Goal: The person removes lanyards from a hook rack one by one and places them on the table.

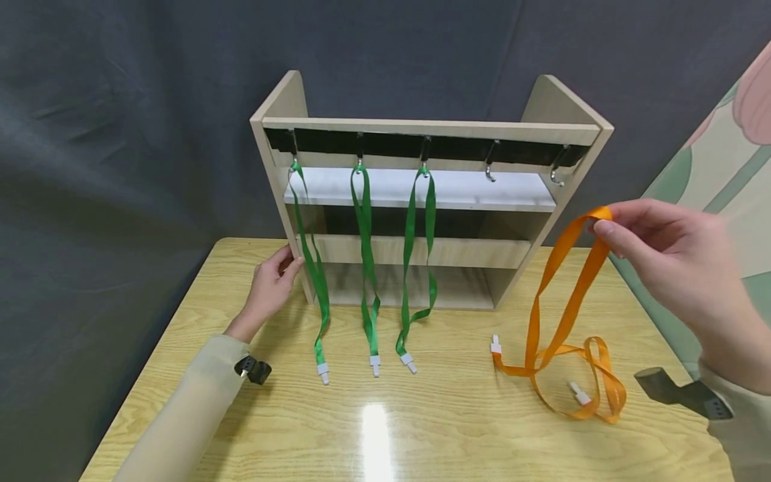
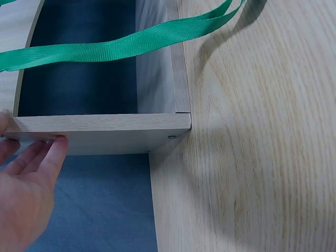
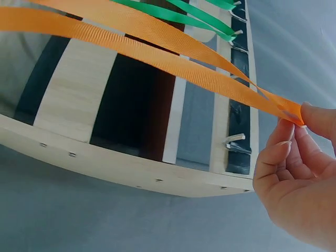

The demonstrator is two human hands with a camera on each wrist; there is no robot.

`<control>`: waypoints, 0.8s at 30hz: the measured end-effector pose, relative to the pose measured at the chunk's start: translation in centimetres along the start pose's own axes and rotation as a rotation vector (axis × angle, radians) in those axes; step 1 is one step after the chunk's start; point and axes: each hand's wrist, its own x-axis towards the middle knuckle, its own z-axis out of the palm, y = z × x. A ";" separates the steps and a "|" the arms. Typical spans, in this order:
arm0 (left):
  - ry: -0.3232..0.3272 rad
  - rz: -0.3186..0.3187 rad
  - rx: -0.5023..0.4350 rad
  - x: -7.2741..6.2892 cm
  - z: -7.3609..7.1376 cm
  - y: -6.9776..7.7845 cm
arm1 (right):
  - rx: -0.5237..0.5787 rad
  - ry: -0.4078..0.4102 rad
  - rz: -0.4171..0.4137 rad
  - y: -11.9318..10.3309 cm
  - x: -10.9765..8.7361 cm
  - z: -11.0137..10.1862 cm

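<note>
Wood-grain table (image 1: 446, 415) fills the lower field, a bright streak of glare on its near part. Pale sleeves (image 1: 199, 395) enter from both lower corners, a dark wrist camera (image 1: 258, 370) on the left one, another on the right. Hands well apart, each clamped on something. Right hand (image 1: 680, 261): thumb and fingers pinch an orange lanyard (image 1: 579, 291) at the top of its loop, which I hold raised to the right of the rack and apart from it; strands run down to the table, a white clip (image 1: 496, 346) lying at the lower left. Just beside the strands, a second orange lanyard (image 1: 616, 395) lies in loose loops, its own white clip within them. Left hand (image 1: 271, 284): grips the rack (image 1: 476, 252) low on its left side panel, fingertips against the outer face, thumb at the edge. Three green lanyards (image 1: 366, 234) hang down the rack's front, white clips at their lower ends; whether these touch the table I cannot tell. They loop over the left three of five metal hooks (image 1: 490, 161), fixed along a black strip (image 1: 458, 146). Behind: dark cloth (image 1: 150, 134); far right, a patterned panel (image 1: 729, 174) in pink, green and cream.
</note>
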 end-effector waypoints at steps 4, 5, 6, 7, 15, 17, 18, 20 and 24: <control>-0.001 -0.011 0.004 0.0 0.0 0.1 | 0.018 -0.007 -0.012 0.4 -0.3 0.5; -0.002 -0.013 0.006 0.0 0.0 0.1 | 0.024 -0.010 -0.016 0.5 -0.4 0.6; -0.001 -0.014 0.008 0.0 0.0 0.1 | 0.025 -0.013 -0.019 0.6 -0.4 0.7; -0.001 -0.014 0.012 0.0 0.0 0.1 | 0.032 -0.016 -0.025 0.7 -0.5 0.8; 0.004 -0.012 0.018 0.0 0.1 0.0 | 0.027 -0.037 -0.022 1.3 -0.8 1.5; 0.003 -0.014 0.019 0.0 0.1 0.1 | 0.009 -0.042 -0.013 1.6 -0.9 1.7; 0.002 -0.013 0.021 0.0 0.1 0.1 | 0.003 -0.046 -0.009 1.8 -1.0 1.8; 0.003 -0.017 0.021 0.0 0.1 0.1 | 0.003 -0.060 -0.002 2.2 -1.2 2.1; 0.007 -0.021 0.018 0.0 0.1 0.2 | 0.010 -0.093 0.015 3.1 -1.5 2.8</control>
